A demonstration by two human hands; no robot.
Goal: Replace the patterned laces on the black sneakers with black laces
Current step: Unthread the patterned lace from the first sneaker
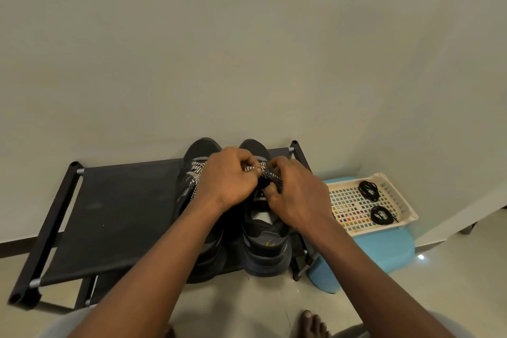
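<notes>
Bare foot (pixel 312 324) on the tiled floor, a person leans over the black sneakers, which stand side by side on a low black rack (pixel 115 214). Both hands work at the right sneaker (pixel 263 241). The left hand (pixel 227 175) has its fingers curled round a strand of the black-and-white patterned lace (pixel 253 168), and the right hand (pixel 296 195) pinches the same lace just beside it, near the top eyelets. The job looks barely begun — patterned lacing is still threaded through both shoes, and the left sneaker (pixel 201 151) appears untouched. Beyond, to the right, two coiled black laces (pixel 369 189) lie unused in a cream mesh tray (pixel 408 217) on a blue stool (pixel 384 247) — the replacements, waiting.
</notes>
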